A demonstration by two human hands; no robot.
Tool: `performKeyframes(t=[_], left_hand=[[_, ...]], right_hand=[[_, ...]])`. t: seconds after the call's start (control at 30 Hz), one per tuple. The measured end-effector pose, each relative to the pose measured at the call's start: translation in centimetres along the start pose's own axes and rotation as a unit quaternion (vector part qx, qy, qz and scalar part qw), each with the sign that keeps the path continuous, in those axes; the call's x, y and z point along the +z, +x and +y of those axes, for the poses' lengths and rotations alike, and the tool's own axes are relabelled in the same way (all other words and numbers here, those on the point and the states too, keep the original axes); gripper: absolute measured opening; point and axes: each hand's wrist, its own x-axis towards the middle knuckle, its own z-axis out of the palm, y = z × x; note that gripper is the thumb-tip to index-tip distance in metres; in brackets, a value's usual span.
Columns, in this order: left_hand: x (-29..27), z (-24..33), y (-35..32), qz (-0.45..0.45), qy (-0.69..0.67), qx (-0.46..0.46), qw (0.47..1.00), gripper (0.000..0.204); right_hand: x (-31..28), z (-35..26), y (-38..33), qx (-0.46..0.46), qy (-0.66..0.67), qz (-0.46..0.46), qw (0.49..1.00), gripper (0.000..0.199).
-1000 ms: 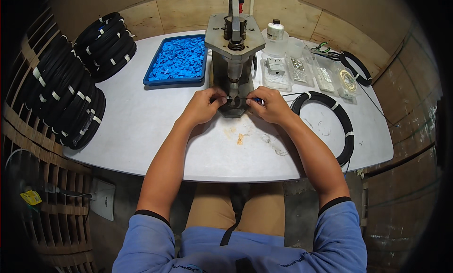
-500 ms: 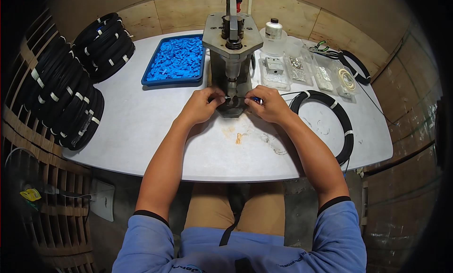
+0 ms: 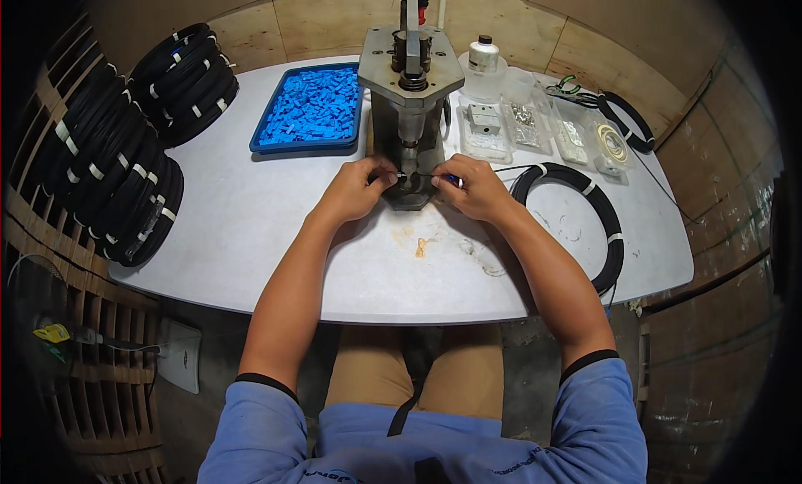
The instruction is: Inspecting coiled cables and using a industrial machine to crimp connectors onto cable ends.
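A grey metal bench press (image 3: 408, 116) stands at the far middle of the table, with its ram lowered toward the base. To the left of the ram, my left hand (image 3: 361, 187) is closed, thumb and finger pinching a small piece too tiny to name. On the other side, my right hand (image 3: 472, 188) grips a thin black cable (image 3: 425, 175) whose end reaches under the ram. A small blue piece (image 3: 454, 180) shows at the right fingers. From behind that hand the cable runs to a black cable coil (image 3: 614, 225) on the table.
A dark blue tray (image 3: 253, 141) full of small blue plastic parts sits left of the press. Clear boxes (image 3: 526, 124) with small metal parts and a white bottle (image 3: 483, 56) stand at the right. Stacks of black cable coils (image 3: 125, 179) fill the left side.
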Motion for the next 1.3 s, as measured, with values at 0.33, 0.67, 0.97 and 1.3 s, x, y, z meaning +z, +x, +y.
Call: performKeyframes(t=[0.33, 0.67, 0.97, 1.3], left_hand=[[-0.04, 0.09, -0.03, 0.003, 0.001, 0.000, 1.000, 0.019], [-0.01, 0.00, -0.03, 0.001, -0.005, 0.001, 1.000, 0.019], [0.02, -0.08, -0.03, 0.008, 0.001, 0.016, 1.000, 0.019], [0.04, -0.01, -0.09, 0.010, 0.001, 0.012, 1.000, 0.019]], right_hand=[[-0.02, -0.03, -0.01, -0.012, 0.002, 0.009, 1.000, 0.013], [-0.17, -0.32, 0.11, -0.010, -0.007, 0.004, 1.000, 0.012], [0.04, -0.02, 0.10, -0.021, 0.000, 0.009, 1.000, 0.012], [0.08, -0.04, 0.05, -0.017, -0.001, 0.010, 1.000, 0.012]])
